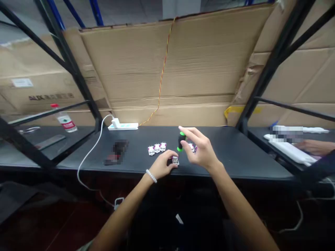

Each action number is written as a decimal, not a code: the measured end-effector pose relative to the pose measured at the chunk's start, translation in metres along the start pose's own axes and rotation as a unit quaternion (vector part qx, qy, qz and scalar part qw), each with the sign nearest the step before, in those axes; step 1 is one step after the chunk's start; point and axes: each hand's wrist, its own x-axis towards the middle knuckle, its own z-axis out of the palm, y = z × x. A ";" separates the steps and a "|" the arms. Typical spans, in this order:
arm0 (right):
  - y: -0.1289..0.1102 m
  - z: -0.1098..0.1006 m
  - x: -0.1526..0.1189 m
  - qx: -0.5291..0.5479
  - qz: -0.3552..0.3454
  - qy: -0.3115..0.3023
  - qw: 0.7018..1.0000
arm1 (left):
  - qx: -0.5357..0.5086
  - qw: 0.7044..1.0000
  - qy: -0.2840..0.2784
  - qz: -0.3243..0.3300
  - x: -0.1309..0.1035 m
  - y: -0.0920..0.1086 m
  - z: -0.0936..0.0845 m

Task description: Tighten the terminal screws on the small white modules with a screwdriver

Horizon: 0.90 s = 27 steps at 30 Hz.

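My right hand (pixel 197 145) grips a small screwdriver (pixel 181 141) with a black and green handle. The screwdriver stands nearly upright, its shaft pointing down at a small white and purple part (pixel 175 160). Near the table's front edge, my left hand (pixel 165 164) pinches that part between thumb and fingers; whether the tip touches it is too small to tell. Farther left, a row of similar white and purple parts (pixel 157 148) lies on the dark table (pixel 225 160). More such parts (pixel 193 147) are partly hidden behind my right hand.
At the back left is a white power strip (pixel 123 126) with a plug and white cable (pixel 90 153). A blurred dark object (pixel 116 152) lies at the left. Black metal posts (pixel 246 118) flank the table. A bottle (pixel 66 120) stands far left; another person's hand (pixel 314 147) shows far right.
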 end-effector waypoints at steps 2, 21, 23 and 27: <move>0.000 0.001 0.000 0.033 0.006 0.005 0.999 | 0.005 1.000 -0.001 -0.001 0.000 0.001 0.000; 0.002 -0.008 0.004 0.012 0.023 -0.044 0.999 | -0.001 1.000 0.001 -0.004 0.000 0.006 -0.002; 0.003 -0.009 0.004 0.056 0.019 -0.067 0.996 | 0.002 1.000 0.003 -0.005 0.000 0.006 -0.002; 0.005 -0.008 0.006 0.054 0.021 -0.052 0.997 | 0.004 1.000 0.002 -0.006 0.000 0.005 -0.001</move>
